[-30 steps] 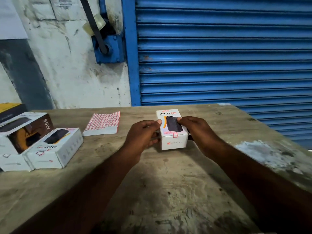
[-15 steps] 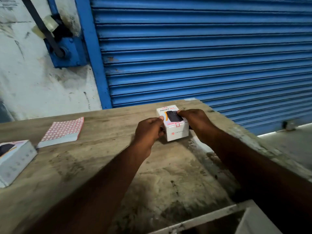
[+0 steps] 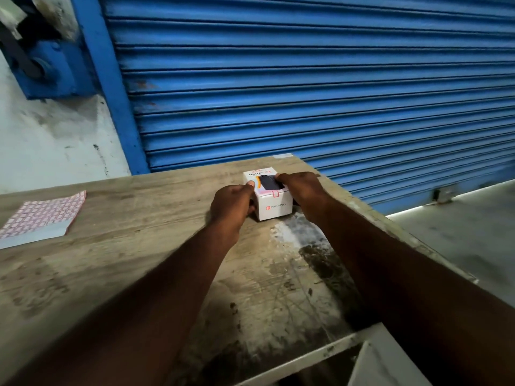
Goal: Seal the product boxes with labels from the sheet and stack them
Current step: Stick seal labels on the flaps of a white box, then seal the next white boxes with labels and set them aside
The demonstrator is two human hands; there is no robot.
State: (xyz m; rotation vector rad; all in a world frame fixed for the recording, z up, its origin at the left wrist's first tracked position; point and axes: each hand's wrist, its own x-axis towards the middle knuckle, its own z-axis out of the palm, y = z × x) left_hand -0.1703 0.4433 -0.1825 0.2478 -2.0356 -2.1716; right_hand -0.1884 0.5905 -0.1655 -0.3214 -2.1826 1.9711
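The left hand (image 3: 232,203) grips the box (image 3: 274,208) by its left side, thumb on top. The right hand (image 3: 302,188) curls over its right side. The one box stands between them on the table (image 3: 139,260), near the far right corner. One sheet (image 3: 41,215) lies well to the left.

Wooden table (image 3: 139,218): box (image 3: 274,208), label sheet (image 3: 41,215).

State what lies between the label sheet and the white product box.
Head view: bare wooden tabletop, then the left hand gripping the product box.
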